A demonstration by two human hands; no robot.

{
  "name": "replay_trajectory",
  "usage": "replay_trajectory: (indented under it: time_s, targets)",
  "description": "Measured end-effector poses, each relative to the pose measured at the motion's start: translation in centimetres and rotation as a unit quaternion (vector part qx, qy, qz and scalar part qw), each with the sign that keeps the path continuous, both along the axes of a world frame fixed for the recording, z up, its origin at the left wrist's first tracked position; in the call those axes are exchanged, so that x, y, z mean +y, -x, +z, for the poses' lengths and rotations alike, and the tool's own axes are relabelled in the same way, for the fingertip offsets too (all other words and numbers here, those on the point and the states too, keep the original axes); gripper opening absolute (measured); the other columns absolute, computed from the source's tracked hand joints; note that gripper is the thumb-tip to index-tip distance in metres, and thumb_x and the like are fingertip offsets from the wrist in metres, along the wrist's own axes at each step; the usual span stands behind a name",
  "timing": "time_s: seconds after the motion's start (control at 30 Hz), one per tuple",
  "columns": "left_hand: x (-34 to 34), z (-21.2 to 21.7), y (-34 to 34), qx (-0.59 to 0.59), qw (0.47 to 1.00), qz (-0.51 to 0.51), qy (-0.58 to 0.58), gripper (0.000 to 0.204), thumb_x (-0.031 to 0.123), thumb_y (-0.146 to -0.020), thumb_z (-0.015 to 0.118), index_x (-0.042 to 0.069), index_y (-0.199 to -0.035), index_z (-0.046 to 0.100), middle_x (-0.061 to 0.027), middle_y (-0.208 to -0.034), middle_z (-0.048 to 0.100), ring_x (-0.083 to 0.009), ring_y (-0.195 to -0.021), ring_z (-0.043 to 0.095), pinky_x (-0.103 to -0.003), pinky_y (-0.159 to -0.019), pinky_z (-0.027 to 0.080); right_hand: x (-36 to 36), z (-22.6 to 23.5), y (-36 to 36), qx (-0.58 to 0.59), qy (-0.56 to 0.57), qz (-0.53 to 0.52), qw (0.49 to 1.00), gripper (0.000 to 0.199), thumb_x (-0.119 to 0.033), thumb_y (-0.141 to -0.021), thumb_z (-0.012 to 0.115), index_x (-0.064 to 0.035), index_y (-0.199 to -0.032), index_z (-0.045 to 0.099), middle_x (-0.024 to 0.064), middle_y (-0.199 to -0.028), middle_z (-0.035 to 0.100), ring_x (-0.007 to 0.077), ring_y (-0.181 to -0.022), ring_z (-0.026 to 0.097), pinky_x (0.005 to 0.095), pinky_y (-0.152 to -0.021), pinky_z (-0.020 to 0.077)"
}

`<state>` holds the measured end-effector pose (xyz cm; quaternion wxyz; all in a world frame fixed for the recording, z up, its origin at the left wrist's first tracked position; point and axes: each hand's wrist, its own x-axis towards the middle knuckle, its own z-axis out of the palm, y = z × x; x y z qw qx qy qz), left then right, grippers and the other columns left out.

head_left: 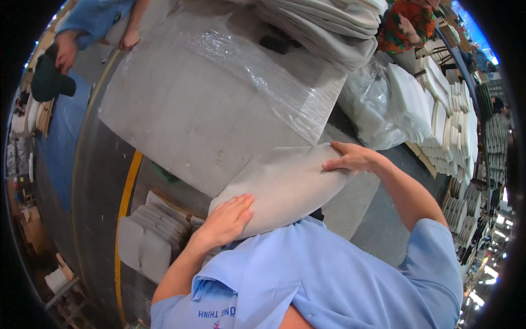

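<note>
A light grey, fabric-covered cushion (285, 183) with rounded edges lies slantwise in front of my body. Its near edge is close to my blue shirt, and its far side overlaps the corner of the grey work table. My right hand (350, 158) grips the right end, with thumb and fingers closing on its edge. At the left end, my left hand (231, 218) holds the cushion, its fingers together across the top face. What lies beneath the cushion is hidden.
Clear plastic film covers part of the table (181, 120). A cushion stack (329, 33) stands at its far side. More cushions are at lower left (148, 241) and in plastic at right (383, 104). Co-workers stand at far left (98, 22) and far right (408, 27).
</note>
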<state>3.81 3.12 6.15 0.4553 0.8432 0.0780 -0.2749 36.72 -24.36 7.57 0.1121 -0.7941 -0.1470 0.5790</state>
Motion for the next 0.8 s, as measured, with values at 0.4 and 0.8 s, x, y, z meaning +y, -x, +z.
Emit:
replay_trajectory:
  time_s: [0.4,0.8]
  targets:
    - [-1.3,-5.4,-1.3,0.044,0.997,-0.016,-0.063,0.071,0.046,-0.109,0.042,-0.003,-0.160,0.038,-0.0226,-0.170,0.034,-0.0377,-0.157,0.032,-0.047,-0.129,0.024,3.9,-5.5,-0.5,-0.073,0.126,0.111,0.983,0.137,-0.080,-0.063,0.085,0.0129,-0.154,0.041,0.0324,-0.145,0.058,0.0430,-0.138,0.056,0.0453,-0.115,0.0450]
    - [1.4,-8.1,-4.3,0.026,0.998,0.033,0.056,0.058,0.035,-0.111,0.045,-0.004,-0.152,0.051,-0.0225,-0.164,0.044,-0.0383,-0.155,0.036,-0.044,-0.128,0.028,5.8,-9.0,-1.8,-0.140,0.119,0.170,0.968,0.097,-0.079,-0.087,0.065,0.0034,-0.138,0.066,0.0278,-0.134,0.068,0.0410,-0.129,0.063,0.0469,-0.109,0.0482]
